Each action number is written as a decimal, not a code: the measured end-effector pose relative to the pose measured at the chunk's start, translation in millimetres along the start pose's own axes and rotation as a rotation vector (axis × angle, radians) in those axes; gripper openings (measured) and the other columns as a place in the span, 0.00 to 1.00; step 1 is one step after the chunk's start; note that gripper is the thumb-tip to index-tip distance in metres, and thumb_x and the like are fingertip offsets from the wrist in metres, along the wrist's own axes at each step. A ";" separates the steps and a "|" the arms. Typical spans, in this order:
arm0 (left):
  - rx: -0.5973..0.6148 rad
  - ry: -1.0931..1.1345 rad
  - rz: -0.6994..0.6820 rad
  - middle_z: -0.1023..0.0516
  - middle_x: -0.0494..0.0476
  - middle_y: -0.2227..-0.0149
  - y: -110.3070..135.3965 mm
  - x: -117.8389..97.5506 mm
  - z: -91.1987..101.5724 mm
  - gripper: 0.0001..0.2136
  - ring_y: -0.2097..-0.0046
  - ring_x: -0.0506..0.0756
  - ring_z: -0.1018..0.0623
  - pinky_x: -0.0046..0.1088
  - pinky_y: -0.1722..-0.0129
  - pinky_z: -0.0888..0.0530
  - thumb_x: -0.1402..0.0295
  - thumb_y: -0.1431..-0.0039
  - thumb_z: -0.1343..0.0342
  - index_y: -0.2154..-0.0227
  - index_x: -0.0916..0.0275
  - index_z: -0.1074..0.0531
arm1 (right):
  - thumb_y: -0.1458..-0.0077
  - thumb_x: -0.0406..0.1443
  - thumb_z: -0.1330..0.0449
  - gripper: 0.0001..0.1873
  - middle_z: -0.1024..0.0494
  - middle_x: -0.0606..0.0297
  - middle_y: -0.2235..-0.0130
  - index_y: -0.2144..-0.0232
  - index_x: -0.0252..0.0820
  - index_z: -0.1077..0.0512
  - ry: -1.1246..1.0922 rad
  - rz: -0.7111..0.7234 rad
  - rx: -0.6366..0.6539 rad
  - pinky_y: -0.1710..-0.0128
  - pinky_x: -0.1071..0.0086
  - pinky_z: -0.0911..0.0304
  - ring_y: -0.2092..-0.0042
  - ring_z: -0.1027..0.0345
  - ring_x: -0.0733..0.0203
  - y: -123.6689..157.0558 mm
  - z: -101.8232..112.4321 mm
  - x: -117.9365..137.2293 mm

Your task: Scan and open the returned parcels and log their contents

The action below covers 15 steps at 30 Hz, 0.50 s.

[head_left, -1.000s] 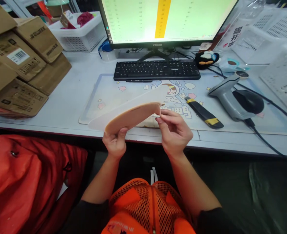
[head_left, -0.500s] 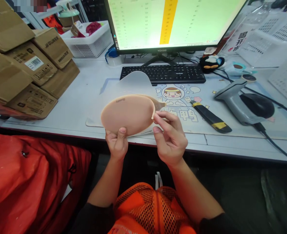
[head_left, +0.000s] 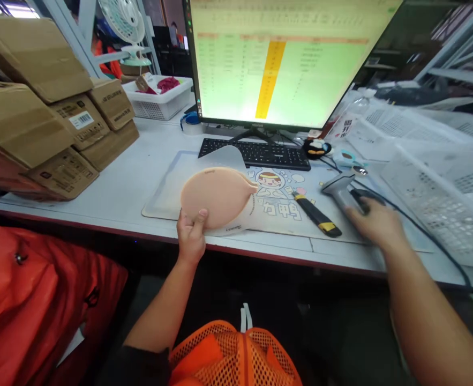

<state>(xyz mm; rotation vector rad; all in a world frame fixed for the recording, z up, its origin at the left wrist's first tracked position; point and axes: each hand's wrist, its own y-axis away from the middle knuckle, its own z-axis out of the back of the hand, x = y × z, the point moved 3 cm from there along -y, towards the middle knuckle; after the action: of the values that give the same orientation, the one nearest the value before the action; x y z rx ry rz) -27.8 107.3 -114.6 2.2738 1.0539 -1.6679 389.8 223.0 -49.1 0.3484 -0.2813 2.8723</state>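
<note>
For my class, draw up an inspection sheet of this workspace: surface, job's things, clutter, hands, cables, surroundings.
Surface: white desk, printed mat.
Job's things: teardrop-shaped beige piece with translucent sheet behind it; grey scanner at right.
Clutter: cutter on the mat; keyboard, penguin toy, stacked boxes.
Hands: left hand grips the beige piece; right hand, blurred, at the scanner and black mouse, its grip unclear.
Cables: black cable at right.
Surroundings: lit monitor, fan, red fabric.

A white desk (head_left: pixel 118 185) is carrying cardboard boxes (head_left: pixel 47 115) at left. Right of them, a printed mat (head_left: pixel 276 222) is lying.
</note>
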 end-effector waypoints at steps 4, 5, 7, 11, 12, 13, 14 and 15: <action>0.024 0.046 0.127 0.19 0.63 0.46 -12.3 3.5 -8.5 0.31 0.42 0.60 0.22 0.35 0.38 0.27 0.54 0.46 0.30 0.42 0.60 0.28 | 0.36 0.50 0.46 0.39 0.28 0.34 0.39 0.35 0.24 0.34 0.099 -0.002 0.151 0.42 0.47 0.36 0.39 0.32 0.31 -10.6 -15.6 -6.8; 0.064 0.042 0.170 0.19 0.63 0.46 -18.1 4.3 -11.4 0.31 0.42 0.60 0.22 0.36 0.38 0.27 0.54 0.47 0.30 0.43 0.60 0.28 | 0.37 0.52 0.46 0.40 0.27 0.35 0.39 0.35 0.25 0.34 0.113 0.005 0.154 0.43 0.46 0.35 0.39 0.32 0.31 -11.5 -17.5 -6.5; 0.196 -0.011 0.266 0.19 0.65 0.47 -32.3 4.5 -17.0 0.32 0.45 0.62 0.20 0.40 0.40 0.25 0.53 0.49 0.30 0.44 0.63 0.28 | 0.38 0.55 0.47 0.42 0.25 0.37 0.41 0.36 0.28 0.33 0.114 0.012 0.155 0.45 0.46 0.33 0.41 0.30 0.31 -16.1 -17.1 -11.5; 0.611 -0.539 0.333 0.17 0.68 0.54 -64.1 -6.0 -23.3 0.24 0.52 0.66 0.18 0.42 0.48 0.23 0.51 0.48 0.35 0.55 0.66 0.23 | 0.36 0.52 0.54 0.37 0.25 0.36 0.44 0.42 0.28 0.29 0.073 0.125 -0.134 0.39 0.46 0.38 0.40 0.33 0.33 -34.7 0.8 -46.0; 0.678 -0.779 0.286 0.16 0.68 0.57 -72.6 -10.8 -23.7 0.20 0.52 0.67 0.18 0.42 0.49 0.24 0.51 0.46 0.37 0.60 0.65 0.22 | 0.37 0.52 0.55 0.35 0.25 0.35 0.45 0.44 0.28 0.28 0.074 0.172 -0.207 0.38 0.45 0.39 0.39 0.34 0.33 -39.0 4.4 -56.6; 0.702 -1.023 0.217 0.16 0.68 0.59 -81.7 -16.2 -24.4 0.18 0.53 0.68 0.18 0.42 0.51 0.24 0.51 0.42 0.40 0.63 0.63 0.21 | 0.38 0.51 0.54 0.34 0.25 0.36 0.46 0.46 0.31 0.28 0.071 0.207 -0.252 0.37 0.43 0.40 0.39 0.35 0.32 -43.0 6.3 -66.7; 0.689 -1.237 0.139 0.16 0.68 0.61 -91.2 -21.6 -26.3 0.18 0.53 0.69 0.18 0.42 0.52 0.25 0.51 0.39 0.43 0.66 0.62 0.21 | 0.39 0.52 0.53 0.32 0.25 0.38 0.46 0.48 0.34 0.28 0.059 0.229 -0.260 0.38 0.41 0.40 0.40 0.35 0.31 -46.6 6.6 -75.5; 0.656 -1.395 0.061 0.16 0.67 0.61 -100.9 -26.4 -30.0 0.18 0.54 0.69 0.18 0.42 0.52 0.25 0.51 0.37 0.46 0.66 0.62 0.21 | 0.41 0.53 0.51 0.31 0.26 0.40 0.46 0.49 0.37 0.27 0.034 0.241 -0.241 0.38 0.39 0.40 0.40 0.35 0.30 -49.9 5.5 -82.5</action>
<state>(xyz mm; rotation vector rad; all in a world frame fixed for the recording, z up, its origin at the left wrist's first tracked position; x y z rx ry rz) -68.5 185.3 -51.0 0.6688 0.0738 -2.9477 481.5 252.4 -56.9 0.2332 -0.6997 3.0258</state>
